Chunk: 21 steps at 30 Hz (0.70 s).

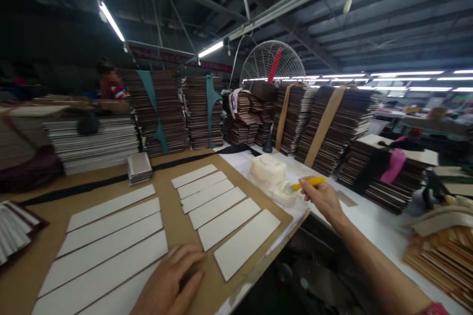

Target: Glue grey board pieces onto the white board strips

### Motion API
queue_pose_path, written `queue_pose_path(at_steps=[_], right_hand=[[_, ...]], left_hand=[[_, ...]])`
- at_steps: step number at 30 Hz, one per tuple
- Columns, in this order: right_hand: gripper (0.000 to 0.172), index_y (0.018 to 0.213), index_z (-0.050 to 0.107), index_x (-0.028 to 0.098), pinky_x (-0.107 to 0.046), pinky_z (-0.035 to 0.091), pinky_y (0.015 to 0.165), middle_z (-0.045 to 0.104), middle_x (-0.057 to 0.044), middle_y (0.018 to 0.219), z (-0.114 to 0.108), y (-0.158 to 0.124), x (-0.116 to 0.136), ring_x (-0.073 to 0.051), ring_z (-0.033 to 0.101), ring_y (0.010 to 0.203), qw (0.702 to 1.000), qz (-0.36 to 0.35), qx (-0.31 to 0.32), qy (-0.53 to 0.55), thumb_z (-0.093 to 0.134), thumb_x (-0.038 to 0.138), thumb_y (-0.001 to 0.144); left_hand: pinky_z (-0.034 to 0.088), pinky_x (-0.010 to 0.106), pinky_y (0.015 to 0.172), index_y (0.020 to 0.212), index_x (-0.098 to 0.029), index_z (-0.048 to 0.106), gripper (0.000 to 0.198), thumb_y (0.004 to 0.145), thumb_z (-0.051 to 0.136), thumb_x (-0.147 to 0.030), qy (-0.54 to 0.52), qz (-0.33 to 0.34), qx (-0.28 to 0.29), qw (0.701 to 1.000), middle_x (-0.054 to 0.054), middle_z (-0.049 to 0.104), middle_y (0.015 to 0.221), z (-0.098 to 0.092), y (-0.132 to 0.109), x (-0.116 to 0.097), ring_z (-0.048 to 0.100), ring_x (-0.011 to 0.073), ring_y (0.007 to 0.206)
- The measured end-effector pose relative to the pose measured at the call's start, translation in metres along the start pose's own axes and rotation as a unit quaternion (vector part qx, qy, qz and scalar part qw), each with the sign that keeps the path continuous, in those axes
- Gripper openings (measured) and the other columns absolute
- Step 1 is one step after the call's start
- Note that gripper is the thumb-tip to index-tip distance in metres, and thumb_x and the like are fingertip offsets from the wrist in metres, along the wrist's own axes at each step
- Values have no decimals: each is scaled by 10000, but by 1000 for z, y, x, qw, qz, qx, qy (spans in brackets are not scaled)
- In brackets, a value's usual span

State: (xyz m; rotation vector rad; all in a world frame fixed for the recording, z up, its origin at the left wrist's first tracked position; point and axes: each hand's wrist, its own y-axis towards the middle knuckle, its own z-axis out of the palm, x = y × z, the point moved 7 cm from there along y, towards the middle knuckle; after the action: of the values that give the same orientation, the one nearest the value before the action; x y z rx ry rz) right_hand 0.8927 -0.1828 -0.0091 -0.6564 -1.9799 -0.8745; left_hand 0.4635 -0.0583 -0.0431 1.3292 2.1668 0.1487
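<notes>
My left hand [172,283] lies flat, fingers spread, on the brown cardboard sheet [177,229] at the near edge, touching the nearest white strip [107,288]. Two rows of white rectangular strips [218,209] lie side by side on that sheet. My right hand [320,197] reaches out to the right and is closed round a yellow-handled tool [308,183], whose tip points at a white glue-crusted pot [273,177] on the white table.
Tall bundles of dark board stacks [325,125], some strapped with brown or teal bands, line the back. A small stack of cards [139,167] sits behind the strips. A fan [271,61] stands behind. Another person [111,83] is at far left. Brown sheets [443,256] pile at right.
</notes>
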Motion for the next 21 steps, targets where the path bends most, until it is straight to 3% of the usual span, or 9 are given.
queue_pose_path(at_steps=[8,14,21], right_hand=[[416,959,690,136,-247,465,494,660,8,677,-18,5,-11,-116,579,510,997,38,-73,-2,631,547,945],[344,903,692,153,-280,518,586,636,42,639,-14,6,-9,-121,594,527,996,52,-59,-48,668,493,945],[344,874,680,151,-262,501,552,621,47,633,-18,9,-5,-110,569,505,996,55,-61,-43,661,485,955]], left_hand=[[576,387,944,1075,-264,706,225,954,525,-322,-41,-37,26,998,60,707,1127,-2,2,-10,666,241,1055],[570,389,953,1075,-259,704,228,953,520,-317,-46,-44,29,998,65,701,1139,-1,3,-9,661,242,1058],[562,382,966,1090,-258,688,218,957,521,-301,-39,-41,33,998,66,694,1157,2,1,-6,656,237,1078]])
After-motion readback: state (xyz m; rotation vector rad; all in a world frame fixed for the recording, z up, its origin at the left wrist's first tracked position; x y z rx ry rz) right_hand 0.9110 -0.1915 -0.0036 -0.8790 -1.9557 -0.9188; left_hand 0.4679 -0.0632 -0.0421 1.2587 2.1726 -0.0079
